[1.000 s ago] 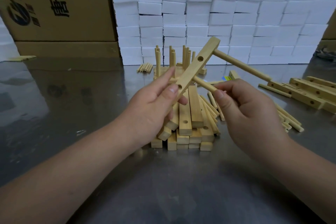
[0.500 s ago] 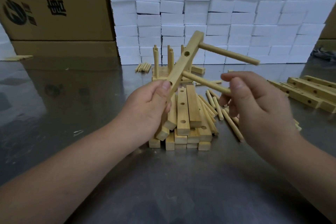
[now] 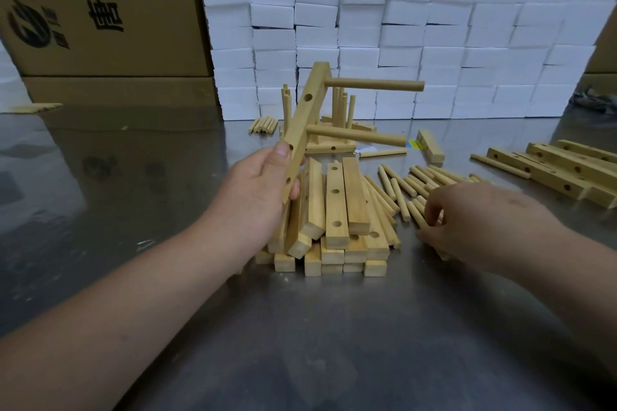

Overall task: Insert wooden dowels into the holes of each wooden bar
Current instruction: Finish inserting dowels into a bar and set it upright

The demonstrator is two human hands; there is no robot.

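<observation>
At left grip (image 3: 257, 197), pinches wooden bar (image 3: 305, 120) by lower end, two dowels (image 3: 357, 136) seated.
Below right grip (image 3: 484, 220), curls over loose dowels (image 3: 397, 188) on worktop (image 3: 334, 344); pinch unconfirmed. Light, stiff, prone to rolling; best taken mid-length.

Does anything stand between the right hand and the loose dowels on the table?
Nothing visible does. The right hand lies directly over the loose dowels, fingertips among them. The pile of bars and the bar in the left hand are off to its left.
</observation>
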